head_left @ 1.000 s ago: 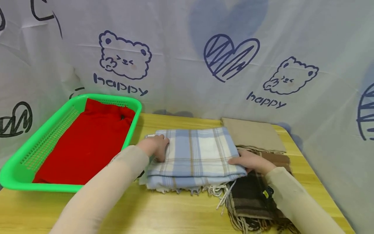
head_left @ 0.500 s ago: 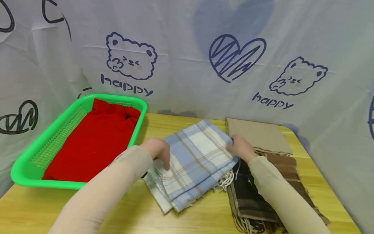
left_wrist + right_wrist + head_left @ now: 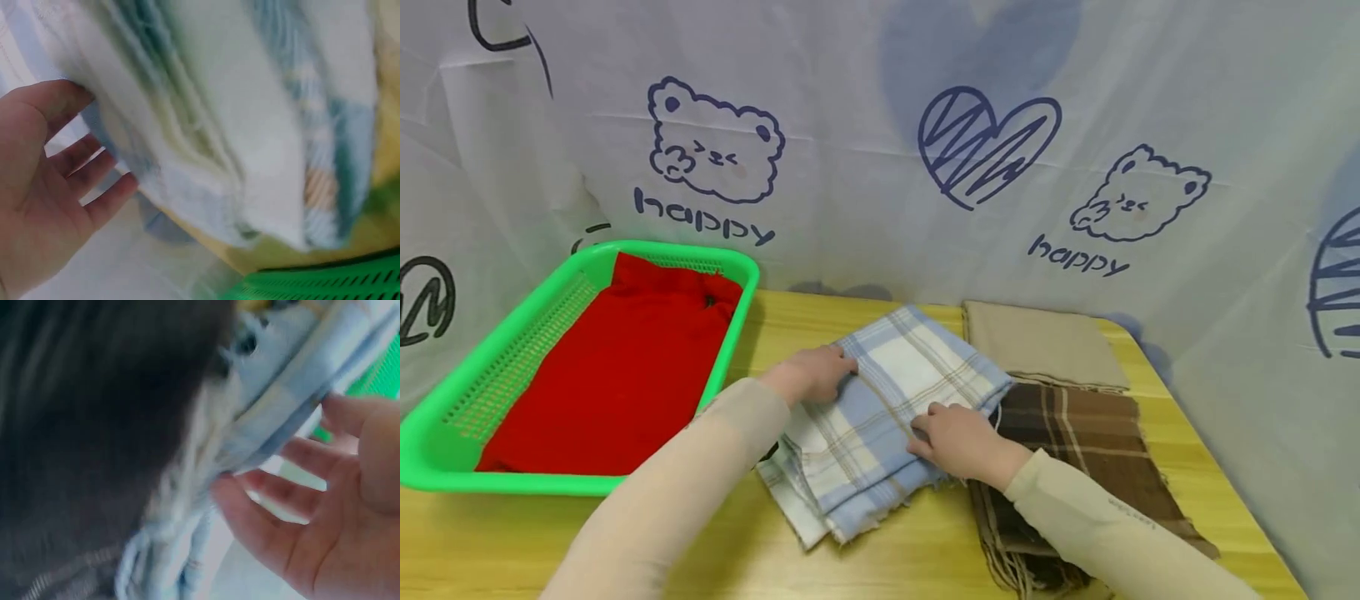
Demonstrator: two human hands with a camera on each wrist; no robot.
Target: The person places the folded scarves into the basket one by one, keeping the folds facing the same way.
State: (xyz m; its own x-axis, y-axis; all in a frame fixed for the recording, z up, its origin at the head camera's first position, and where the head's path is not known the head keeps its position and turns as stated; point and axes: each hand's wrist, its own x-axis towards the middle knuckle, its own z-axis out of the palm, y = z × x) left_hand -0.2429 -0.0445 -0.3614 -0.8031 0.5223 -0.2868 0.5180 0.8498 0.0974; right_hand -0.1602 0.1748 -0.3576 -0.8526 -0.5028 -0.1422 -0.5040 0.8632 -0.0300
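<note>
A folded blue-and-white plaid scarf [image 3: 917, 367] lies turned at an angle in the middle of the wooden table, its layered edges facing the front. My left hand [image 3: 815, 372] rests on its left side. In the left wrist view, the extended fingers [image 3: 109, 200] touch the fabric beside the stacked folds. My right hand [image 3: 966, 446] lies on the scarf's right front part, fingers spread over the cloth. Seen from the right wrist, the fingertips meet the folded scarf [image 3: 281, 419] near its fringe, with dark cloth close by.
A green plastic basket [image 3: 735, 333] with red cloth [image 3: 617, 367] in it stands on the left. To the right lie a folded beige cloth [image 3: 1045, 346] and a brown-and-black striped scarf [image 3: 1097, 433] with fringe. A printed white curtain [image 3: 850, 125] hangs behind the table [image 3: 887, 567].
The plaid scarf has turned from straight to slanted, its right side moving farther back. My right hand has let go of its right corner and come down onto its front part.
</note>
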